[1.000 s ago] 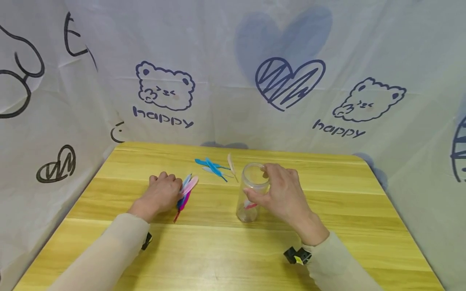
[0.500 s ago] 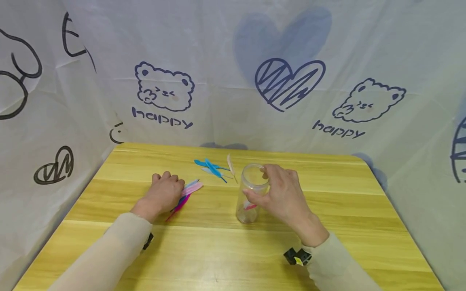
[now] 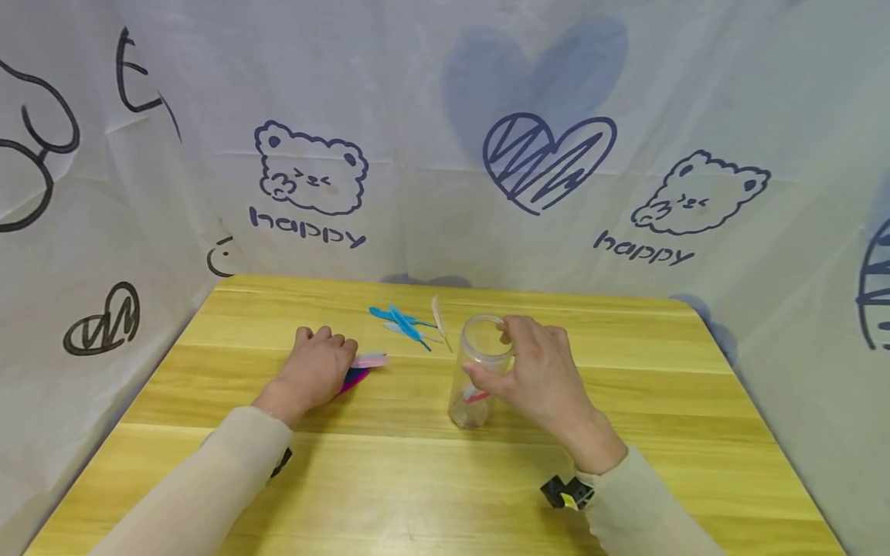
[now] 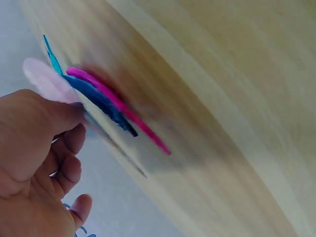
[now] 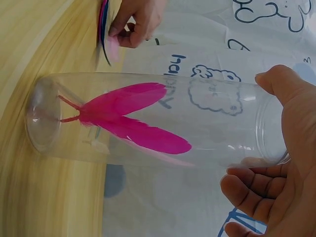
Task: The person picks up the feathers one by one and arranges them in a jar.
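Observation:
In the head view my left hand [image 3: 313,369] is low over the table at left, its thumb and fingertip pinching a pale pink feather [image 4: 49,81]. Right by the fingertips are a dark blue feather [image 4: 98,96] and a magenta feather [image 4: 108,94], with a teal tip [image 4: 53,57] behind them. I cannot tell whether these are pinched too. My right hand [image 3: 545,374] grips the rim of a clear jar [image 5: 217,89], which stands upright on the table. Inside it, two bright pink feathers [image 5: 158,138] and a paler one stand quills down.
Behind and left of the jar lie blue feathers [image 3: 405,320], a whitish one under them and a cream feather [image 3: 437,313]. The wooden table [image 3: 417,494] meets a white cloth [image 3: 431,208] with drawn bears and hearts at the back and left.
The feathers at my left hand have swung round clockwise, their quill ends drawn in under the hand. The left hand has shifted slightly right. My right hand and the jar have stayed put.

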Motion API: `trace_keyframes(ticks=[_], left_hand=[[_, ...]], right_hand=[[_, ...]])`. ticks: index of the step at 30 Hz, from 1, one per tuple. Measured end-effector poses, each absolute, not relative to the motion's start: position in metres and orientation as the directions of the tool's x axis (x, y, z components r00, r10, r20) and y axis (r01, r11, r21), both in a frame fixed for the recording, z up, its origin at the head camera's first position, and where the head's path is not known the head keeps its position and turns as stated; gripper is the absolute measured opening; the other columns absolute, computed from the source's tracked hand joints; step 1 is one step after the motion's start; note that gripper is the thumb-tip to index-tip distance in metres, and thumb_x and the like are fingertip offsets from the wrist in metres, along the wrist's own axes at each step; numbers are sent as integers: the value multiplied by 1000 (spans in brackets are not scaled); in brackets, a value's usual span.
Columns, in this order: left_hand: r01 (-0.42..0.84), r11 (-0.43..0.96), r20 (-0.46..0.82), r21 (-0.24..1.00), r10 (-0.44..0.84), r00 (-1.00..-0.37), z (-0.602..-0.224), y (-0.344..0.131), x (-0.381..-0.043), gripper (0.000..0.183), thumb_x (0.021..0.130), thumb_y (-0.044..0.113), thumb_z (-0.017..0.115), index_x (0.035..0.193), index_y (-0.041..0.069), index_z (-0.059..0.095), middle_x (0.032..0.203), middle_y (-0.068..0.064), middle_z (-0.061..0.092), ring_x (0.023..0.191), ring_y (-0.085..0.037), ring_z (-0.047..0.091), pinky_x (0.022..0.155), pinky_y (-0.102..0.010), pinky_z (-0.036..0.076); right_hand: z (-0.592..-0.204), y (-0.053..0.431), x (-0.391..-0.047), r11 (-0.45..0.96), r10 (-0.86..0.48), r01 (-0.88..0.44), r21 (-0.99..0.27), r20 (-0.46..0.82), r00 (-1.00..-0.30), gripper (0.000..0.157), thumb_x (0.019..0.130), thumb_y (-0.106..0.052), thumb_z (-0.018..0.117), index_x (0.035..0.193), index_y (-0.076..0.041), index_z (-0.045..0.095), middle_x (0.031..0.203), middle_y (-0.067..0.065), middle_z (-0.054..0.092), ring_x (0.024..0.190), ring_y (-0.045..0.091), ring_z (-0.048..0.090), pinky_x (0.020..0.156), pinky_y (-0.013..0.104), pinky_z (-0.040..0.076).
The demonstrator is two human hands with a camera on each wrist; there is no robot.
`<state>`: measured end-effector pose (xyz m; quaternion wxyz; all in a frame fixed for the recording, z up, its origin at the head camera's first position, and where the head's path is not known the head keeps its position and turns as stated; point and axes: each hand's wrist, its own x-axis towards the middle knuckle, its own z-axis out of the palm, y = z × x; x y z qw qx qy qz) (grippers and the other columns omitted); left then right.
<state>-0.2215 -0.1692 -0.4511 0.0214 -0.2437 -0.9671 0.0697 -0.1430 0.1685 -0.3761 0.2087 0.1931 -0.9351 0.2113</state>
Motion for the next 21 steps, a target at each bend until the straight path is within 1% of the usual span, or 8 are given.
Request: trace_keyframes(ticks=[4, 7, 10, 15, 21], left_hand=[[472, 871, 73, -139, 484, -872, -455, -169, -224, 9, 103, 15, 66, 103, 7, 61, 95, -7, 68, 88, -28, 52, 88, -54, 36], [480, 865, 102, -148, 496, -862, -455, -169, -225, 12, 104, 17, 65, 101, 6, 61, 91, -6, 68, 85, -27, 51, 85, -51, 36], [492, 856, 150, -161, 514, -845, -453, -169, -225, 16, 104, 19, 65, 95, 7, 60, 84, -4, 66, 80, -25, 50, 83, -49, 36], [530, 832, 292, -162, 553, -780, -452, -169, -226, 21, 103, 21, 68, 90, 7, 59, 77, -2, 64, 75, -24, 49, 81, -46, 36], [562, 808, 424, -176, 577, -698, -443, -167, -228, 18, 100, 18, 71, 90, 8, 62, 75, -3, 66, 74, -25, 50, 80, -43, 35]], right_hand=[[-376, 168, -143, 835, -272, -447, -320, 466, -842, 66, 82, -50, 88, 119, -4, 59, 107, 10, 70, 94, 27, 64, 94, 53, 44], [-376, 168, -143, 830, -279, -461, -315, 480, -831, 65, 81, -49, 89, 118, -4, 59, 105, 10, 70, 92, 27, 64, 92, 53, 44], [-376, 169, -144, 827, -285, -470, -309, 491, -823, 65, 80, -48, 89, 117, -4, 59, 104, 10, 70, 91, 26, 64, 92, 53, 45], [-377, 168, -144, 834, -282, -461, -304, 484, -828, 65, 81, -50, 88, 118, -4, 59, 105, 10, 70, 91, 25, 64, 92, 53, 45], [-378, 166, -145, 833, -285, -465, -299, 490, -824, 65, 80, -50, 88, 117, -5, 59, 104, 9, 70, 91, 25, 64, 91, 53, 45]])
